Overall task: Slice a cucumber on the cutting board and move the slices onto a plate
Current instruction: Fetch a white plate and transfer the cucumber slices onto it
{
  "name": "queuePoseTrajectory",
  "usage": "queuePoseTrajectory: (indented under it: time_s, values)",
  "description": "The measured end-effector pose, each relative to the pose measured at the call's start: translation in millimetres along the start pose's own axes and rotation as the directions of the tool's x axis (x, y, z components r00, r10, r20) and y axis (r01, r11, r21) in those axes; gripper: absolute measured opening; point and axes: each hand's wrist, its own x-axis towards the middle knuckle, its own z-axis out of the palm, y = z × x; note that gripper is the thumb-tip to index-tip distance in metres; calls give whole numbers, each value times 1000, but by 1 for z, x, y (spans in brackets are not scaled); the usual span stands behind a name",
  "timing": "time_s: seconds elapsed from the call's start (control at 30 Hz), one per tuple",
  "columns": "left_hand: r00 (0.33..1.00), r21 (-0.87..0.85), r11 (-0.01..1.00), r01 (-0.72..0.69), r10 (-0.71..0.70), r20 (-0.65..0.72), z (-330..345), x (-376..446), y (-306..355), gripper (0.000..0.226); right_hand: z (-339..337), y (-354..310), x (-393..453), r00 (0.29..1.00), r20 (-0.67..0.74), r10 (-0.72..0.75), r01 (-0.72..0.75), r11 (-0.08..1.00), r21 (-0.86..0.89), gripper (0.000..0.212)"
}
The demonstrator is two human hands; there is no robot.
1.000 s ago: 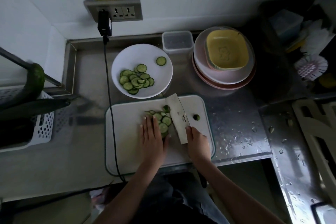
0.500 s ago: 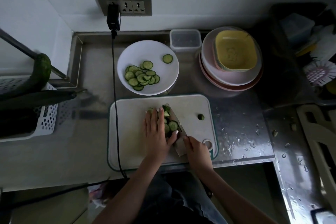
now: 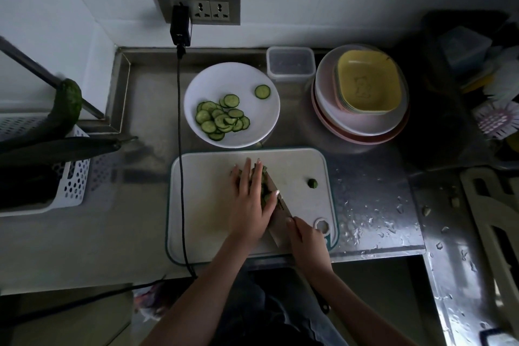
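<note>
Now one batch sits on the plate [image 3: 269, 121]; left hand [image 3: 250, 205] flat, pressing slices [image 3: 264, 194] against the knife [image 3: 276, 222] gripped by right hand [image 3: 307, 239], mid-board [image 3: 202, 205].

Stainless steel worktop [image 3: 146, 205], wet at right. Front edge: white cutting board [image 3: 202, 205]. Behind it: white plate [image 3: 252, 121]. Back edge: clear container [image 3: 290, 63], stacked plates [image 3: 362, 123]. Left edge: perforated basket [image 3: 74, 182].

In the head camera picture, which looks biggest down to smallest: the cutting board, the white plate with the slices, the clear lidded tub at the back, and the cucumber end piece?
1. cutting board
2. white plate
3. clear tub, though it sits farthest from the camera
4. cucumber end piece
</note>
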Motion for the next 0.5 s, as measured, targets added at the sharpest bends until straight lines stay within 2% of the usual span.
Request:
queuePoseTrajectory:
  time_s: [0.23,0.5]
  values:
    - [1000,-23,1000,-15,16,15,9,6,6,57,10,3,-5,999,-36,21,-18,996,83,34]
    - [991,-78,988,-131,127,-47,-11,24,19,56,-1,-13,-8,998,-65,0,11,986,166,32]
